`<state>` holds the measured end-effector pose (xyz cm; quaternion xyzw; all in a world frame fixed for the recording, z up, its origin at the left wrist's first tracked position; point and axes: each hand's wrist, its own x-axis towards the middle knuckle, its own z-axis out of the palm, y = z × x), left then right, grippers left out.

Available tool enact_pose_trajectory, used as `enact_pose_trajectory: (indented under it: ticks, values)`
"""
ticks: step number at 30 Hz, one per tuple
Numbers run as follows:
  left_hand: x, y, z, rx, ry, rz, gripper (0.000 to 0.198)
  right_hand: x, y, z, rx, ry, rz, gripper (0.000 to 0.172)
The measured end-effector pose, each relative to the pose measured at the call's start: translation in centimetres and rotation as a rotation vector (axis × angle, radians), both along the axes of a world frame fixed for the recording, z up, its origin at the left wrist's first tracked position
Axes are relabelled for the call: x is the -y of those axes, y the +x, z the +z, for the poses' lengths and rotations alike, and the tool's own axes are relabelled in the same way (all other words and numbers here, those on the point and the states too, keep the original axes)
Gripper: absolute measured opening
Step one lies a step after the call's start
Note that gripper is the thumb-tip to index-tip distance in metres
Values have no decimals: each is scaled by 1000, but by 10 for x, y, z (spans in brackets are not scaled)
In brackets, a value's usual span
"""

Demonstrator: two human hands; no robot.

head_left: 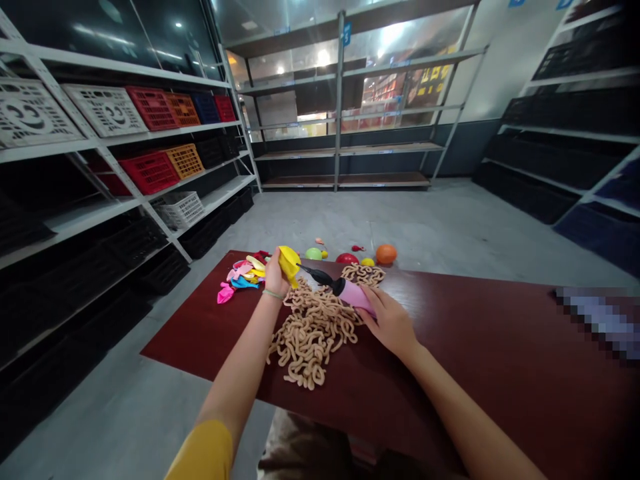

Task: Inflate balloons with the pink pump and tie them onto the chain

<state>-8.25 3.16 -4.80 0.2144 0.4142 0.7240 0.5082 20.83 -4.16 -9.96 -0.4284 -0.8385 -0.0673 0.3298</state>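
A yellow balloon (290, 262) is held in my left hand (277, 275), its fingers closed on it. My right hand (389, 321) is wrapped round the pink body of a hand pump (354, 297), whose black nozzle points left at the balloon. Whether the nozzle tip is inside the balloon is too small to tell. Under both hands lies a pile of beige curly pieces (313, 333) on the dark red table (450, 333). Left of my left hand are several limp balloons (245, 272) in pink, yellow, blue and red.
Inflated balloons, one orange (386, 254), one red (347, 259) and one green (314, 253) among them, rest beyond the table's far edge. A blurred flat object (603, 320) lies at the table's right. Shelves with crates (150, 172) stand left; more shelving (339, 153) is ahead.
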Motion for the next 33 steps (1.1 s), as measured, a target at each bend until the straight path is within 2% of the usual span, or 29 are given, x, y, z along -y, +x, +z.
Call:
enact_pose_trajectory:
  ticks: [3,7,15,22,27,33]
  values:
    - [8,18,-12,255,-49,-137,34,0,1,-1,2,10,-5,51]
    - [17,17,-20,415,-37,-243,30,0,1,-1,10,3,-11,51]
    - [23,7,-20,475,10,-214,28,0,1,1,33,18,-39,50]
    - [31,11,-7,410,198,-314,33,0,6,3,44,48,-60,49]
    - [36,14,0,306,296,-235,62,1,8,8,74,84,-28,48]
    - [38,22,4,233,341,-104,69,3,1,8,140,89,-4,49]
